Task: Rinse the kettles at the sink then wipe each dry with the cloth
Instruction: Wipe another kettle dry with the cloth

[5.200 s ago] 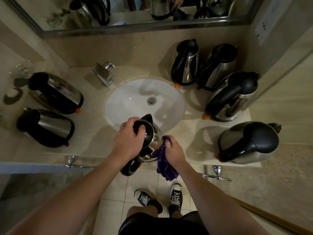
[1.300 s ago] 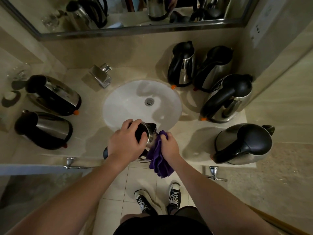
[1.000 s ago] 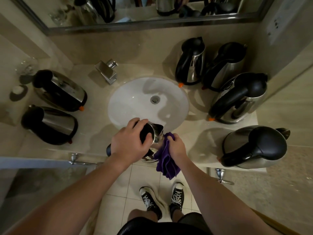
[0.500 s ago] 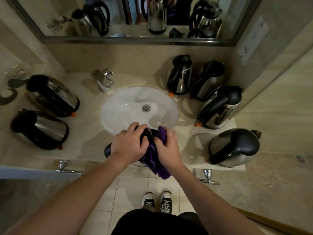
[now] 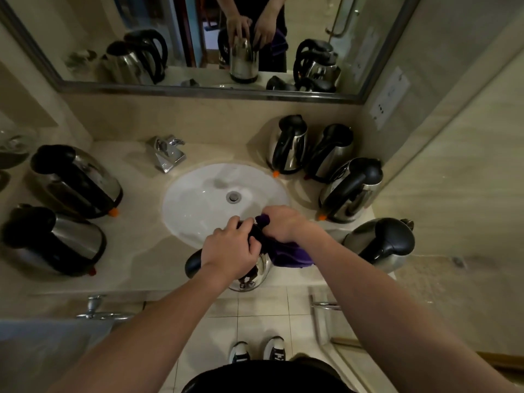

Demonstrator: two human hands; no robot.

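At a bathroom desk (image 5: 136, 251), my left hand (image 5: 229, 251) grips a kettle (image 5: 252, 272) steady at six o'clock of the sink (image 5: 195, 199) so my right hand (image 5: 285, 224), clutching the purple cloth (image 5: 289, 255), can dry its top.

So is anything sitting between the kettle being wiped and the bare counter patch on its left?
Nothing visible does. The kettle, gripped by the left hand and wiped with the purple cloth in the right hand, is at the counter's front edge; the two left kettles stand farther left.

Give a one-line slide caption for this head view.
Left hand grips a steel kettle at the sink edge while right hand wipes its top with a purple cloth.
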